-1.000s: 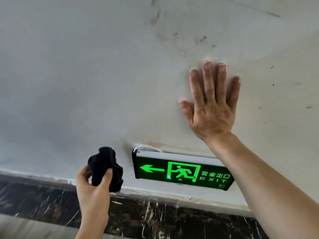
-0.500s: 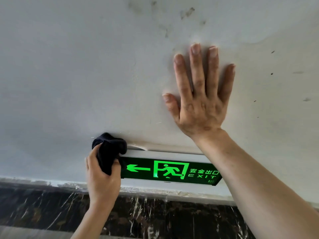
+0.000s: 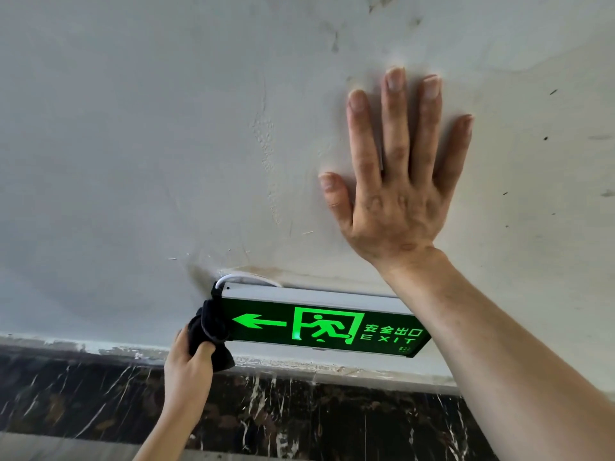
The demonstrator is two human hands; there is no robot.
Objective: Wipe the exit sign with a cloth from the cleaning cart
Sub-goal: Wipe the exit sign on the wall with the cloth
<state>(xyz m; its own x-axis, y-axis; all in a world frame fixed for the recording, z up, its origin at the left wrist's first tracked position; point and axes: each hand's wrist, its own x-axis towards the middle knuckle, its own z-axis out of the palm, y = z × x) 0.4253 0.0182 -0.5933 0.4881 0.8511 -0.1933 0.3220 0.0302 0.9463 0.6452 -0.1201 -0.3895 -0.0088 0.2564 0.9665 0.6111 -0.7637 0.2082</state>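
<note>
A green lit exit sign with a left arrow, a running figure and the word EXIT is fixed low on a pale wall. My left hand grips a bunched black cloth that presses against the sign's left end, covering its lower left corner. My right hand lies flat on the wall above the sign, fingers spread, holding nothing. My right forearm crosses in front of the sign's right end and hides that corner.
A white cable curls out of the wall at the sign's top left. Below the sign runs a dark marble skirting with white veins. The plaster above is scuffed and marked.
My left hand moved the cloth from the sign's top left corner down to its left end. My right hand stays flat on the wall. The view has drifted slightly.
</note>
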